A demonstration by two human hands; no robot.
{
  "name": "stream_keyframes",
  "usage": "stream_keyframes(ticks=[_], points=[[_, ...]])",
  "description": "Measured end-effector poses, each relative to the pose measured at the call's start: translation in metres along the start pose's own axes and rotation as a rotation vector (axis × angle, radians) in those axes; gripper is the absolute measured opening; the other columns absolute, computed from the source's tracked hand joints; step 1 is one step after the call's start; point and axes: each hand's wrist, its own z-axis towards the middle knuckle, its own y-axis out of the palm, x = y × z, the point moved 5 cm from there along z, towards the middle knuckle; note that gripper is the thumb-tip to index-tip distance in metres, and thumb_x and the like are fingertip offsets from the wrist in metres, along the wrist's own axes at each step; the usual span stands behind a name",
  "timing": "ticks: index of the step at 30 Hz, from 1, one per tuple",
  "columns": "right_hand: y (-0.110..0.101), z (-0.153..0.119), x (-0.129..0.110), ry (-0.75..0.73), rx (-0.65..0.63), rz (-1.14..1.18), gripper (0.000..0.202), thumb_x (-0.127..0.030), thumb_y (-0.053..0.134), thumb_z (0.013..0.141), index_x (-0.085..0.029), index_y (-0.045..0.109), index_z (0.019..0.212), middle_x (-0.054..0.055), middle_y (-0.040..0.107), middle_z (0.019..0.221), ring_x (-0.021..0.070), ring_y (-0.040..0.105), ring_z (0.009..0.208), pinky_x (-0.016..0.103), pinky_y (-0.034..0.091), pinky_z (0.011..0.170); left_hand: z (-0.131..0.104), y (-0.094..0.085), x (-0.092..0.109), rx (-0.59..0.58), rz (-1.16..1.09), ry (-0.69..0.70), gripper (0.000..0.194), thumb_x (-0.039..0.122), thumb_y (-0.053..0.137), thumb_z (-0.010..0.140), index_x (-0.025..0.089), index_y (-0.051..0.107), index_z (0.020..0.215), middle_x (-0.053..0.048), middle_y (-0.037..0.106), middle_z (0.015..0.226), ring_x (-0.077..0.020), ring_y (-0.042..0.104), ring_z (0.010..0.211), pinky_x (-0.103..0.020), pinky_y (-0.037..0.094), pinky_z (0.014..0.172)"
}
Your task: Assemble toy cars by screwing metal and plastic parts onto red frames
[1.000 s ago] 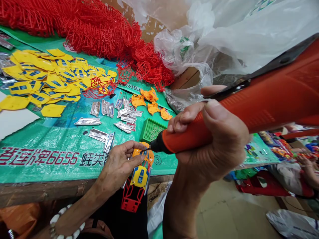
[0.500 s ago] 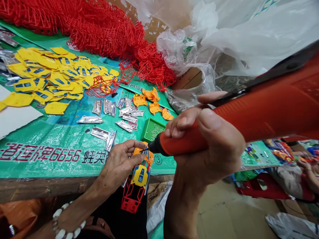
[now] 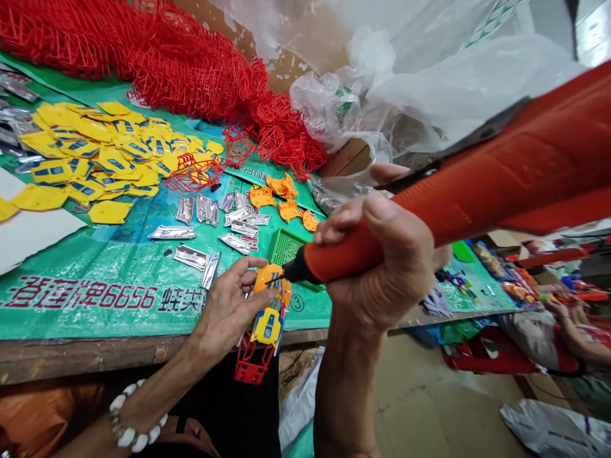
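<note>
Gripped in my right hand (image 3: 382, 254) is a red electric screwdriver (image 3: 458, 184) with a black nose, slanting down to the left. Its thin bit meets the orange end of a toy car body (image 3: 268, 326), which has a yellow panel with a blue mark and a red lattice frame. My left hand (image 3: 231, 299) is closed on the toy car body's orange end, thumb and fingers on either side of the bit. The car overhangs the table's front edge. Just behind it stands a green basket (image 3: 282, 245) of small screws, partly hidden by the screwdriver.
Yellow panels (image 3: 105, 149) lie heaped at the left, below a long pile of red lattice frames (image 3: 191, 70). Silver parts (image 3: 191, 256) and orange pieces (image 3: 281, 186) are scattered mid-table. Plastic bags (image 3: 353, 95) stand behind. Another person's arm (image 3: 573, 331) shows at the far right.
The view has shifted slightly. The orange end of the toy car body shows more fully now, and the screwdriver's nose sits a little higher in view. Both hands keep their holds.
</note>
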Motion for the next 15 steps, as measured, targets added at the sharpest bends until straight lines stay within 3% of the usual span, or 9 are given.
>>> stream_keyframes(ticks=[2,6,10,12,15], points=[[-0.006,0.002,-0.008,-0.033,0.071,0.078,0.018,-0.021,0.062,0.076,-0.020,0.062,0.094,-0.006,0.053,0.058,0.0093,0.048,0.042,0.026,0.043,0.042,-0.002,0.000,0.001,-0.013,-0.034,-0.013,0.049,0.027,0.076,0.070,0.018,0.051,0.112,-0.009,0.074,0.096,-0.0248,0.071,0.079,-0.036,0.056,0.069],[-0.023,0.005,-0.019,-0.069,0.108,-0.023,0.016,-0.022,0.062,0.076,-0.020,0.063,0.093,-0.006,0.054,0.057,0.0086,0.049,0.042,0.024,0.043,0.042,-0.015,-0.003,0.005,-0.093,-0.068,-0.014,0.048,0.026,0.074,0.074,0.018,0.052,0.116,-0.011,0.074,0.101,-0.0258,0.072,0.084,-0.037,0.056,0.072],[-0.034,0.009,-0.009,-0.013,0.106,-0.075,0.028,-0.030,0.071,0.074,-0.020,0.062,0.098,-0.006,0.055,0.060,0.0105,0.053,0.046,0.025,0.046,0.044,-0.031,-0.011,0.015,-0.101,-0.072,0.007,0.045,0.025,0.073,0.077,0.020,0.054,0.118,-0.008,0.075,0.099,-0.0231,0.072,0.082,-0.032,0.056,0.071],[-0.034,0.010,-0.001,0.027,0.098,-0.087,0.039,-0.035,0.074,0.072,-0.019,0.060,0.105,-0.005,0.057,0.065,0.0118,0.057,0.052,0.027,0.050,0.049,-0.039,-0.016,0.020,-0.094,-0.080,0.019,0.048,0.026,0.074,0.077,0.021,0.054,0.120,-0.007,0.075,0.098,-0.0231,0.072,0.084,-0.031,0.056,0.072],[-0.029,0.006,0.005,0.019,0.040,-0.145,0.049,-0.035,0.075,0.073,-0.021,0.056,0.116,0.000,0.063,0.086,0.0159,0.066,0.072,0.035,0.057,0.069,-0.050,-0.020,0.029,-0.095,-0.095,0.019,0.054,0.027,0.076,0.076,0.023,0.052,0.124,-0.008,0.074,0.101,-0.0241,0.073,0.080,-0.033,0.057,0.069]])
